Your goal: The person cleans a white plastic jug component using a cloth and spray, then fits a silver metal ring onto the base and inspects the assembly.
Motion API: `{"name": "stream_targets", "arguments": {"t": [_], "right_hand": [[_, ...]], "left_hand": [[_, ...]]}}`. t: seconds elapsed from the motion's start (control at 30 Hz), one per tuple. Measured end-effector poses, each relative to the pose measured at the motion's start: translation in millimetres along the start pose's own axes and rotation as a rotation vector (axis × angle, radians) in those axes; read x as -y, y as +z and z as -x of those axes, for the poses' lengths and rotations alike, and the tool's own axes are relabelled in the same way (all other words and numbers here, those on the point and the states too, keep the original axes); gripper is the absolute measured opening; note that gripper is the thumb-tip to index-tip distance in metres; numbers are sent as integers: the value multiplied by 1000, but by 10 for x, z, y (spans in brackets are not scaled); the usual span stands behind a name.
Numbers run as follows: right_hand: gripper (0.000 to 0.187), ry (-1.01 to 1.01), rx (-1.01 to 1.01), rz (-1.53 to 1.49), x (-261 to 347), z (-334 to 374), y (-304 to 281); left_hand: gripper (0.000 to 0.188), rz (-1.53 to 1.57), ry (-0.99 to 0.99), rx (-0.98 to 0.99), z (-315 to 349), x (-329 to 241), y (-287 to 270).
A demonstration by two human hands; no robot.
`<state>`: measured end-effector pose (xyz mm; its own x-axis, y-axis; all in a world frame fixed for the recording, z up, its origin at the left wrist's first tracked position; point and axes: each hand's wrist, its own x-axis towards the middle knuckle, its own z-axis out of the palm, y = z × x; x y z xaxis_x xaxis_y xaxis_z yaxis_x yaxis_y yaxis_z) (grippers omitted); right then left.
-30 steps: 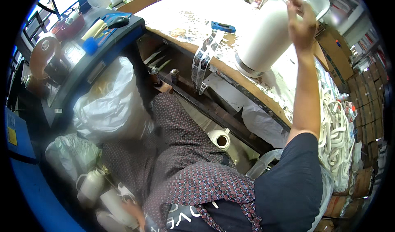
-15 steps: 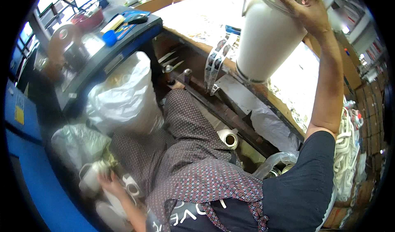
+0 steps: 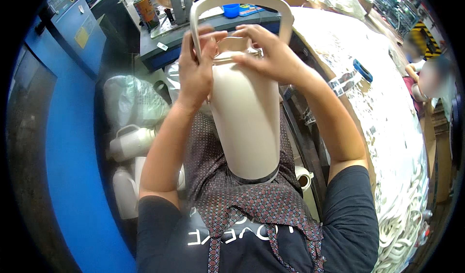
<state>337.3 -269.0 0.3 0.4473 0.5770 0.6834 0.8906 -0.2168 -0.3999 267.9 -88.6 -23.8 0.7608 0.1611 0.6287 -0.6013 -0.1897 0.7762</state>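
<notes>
A tall cream vacuum jug body (image 3: 248, 113) stands on my lap, its dark base ring on my patterned apron (image 3: 232, 200) and its open neck up. Around the left leg of a wide, arched cream handle (image 3: 242, 0) my left hand (image 3: 197, 72) is closed, beside the neck. My right hand (image 3: 269, 52) grips the neck and shoulder on the other side, thumb in front. The handle's right end goes behind that hand, so I cannot tell how it joins the jug.
Other pale jugs (image 3: 131, 143) lie on the floor at left, below a plastic bag (image 3: 136, 98). Another jug (image 3: 304, 178) lies by the table leg. Ahead, a dark bench (image 3: 167, 55) holds a spray can (image 3: 145, 11). The long table (image 3: 348, 35) runs along the right, heaped with cream handles (image 3: 399, 215).
The jug has come from above the right table onto my lap. My left hand has risen from the floor jugs to its neck, bringing the handle into view. My view has turned left.
</notes>
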Motion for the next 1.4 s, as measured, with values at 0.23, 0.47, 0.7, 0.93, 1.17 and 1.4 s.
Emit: {"name": "stream_targets", "arguments": {"t": [0.23, 0.47, 0.7, 0.93, 1.17, 1.4], "right_hand": [[14, -284, -93, 194, 386, 906, -297], [38, 556, -153, -275, -183, 1149, -83], [99, 603, 337, -140, -210, 1533, 866], [92, 478, 326, -354, -47, 1397, 809], [46, 1151, 90, -688, 68, 2458, 614], [43, 1073, -32, -796, 69, 2014, 1290]], "left_hand": [[24, -371, 196, 198, 930, 705, 63], [55, -474, 49, 414, 1582, 880, -397], [69, -477, -25, 514, 1066, 983, -1032], [37, -177, -887, 273, -364, 1773, -1031], [63, 107, -553, -74, 205, 861, -1819], [76, 60, -220, -505, 1411, 297, -2067]]}}
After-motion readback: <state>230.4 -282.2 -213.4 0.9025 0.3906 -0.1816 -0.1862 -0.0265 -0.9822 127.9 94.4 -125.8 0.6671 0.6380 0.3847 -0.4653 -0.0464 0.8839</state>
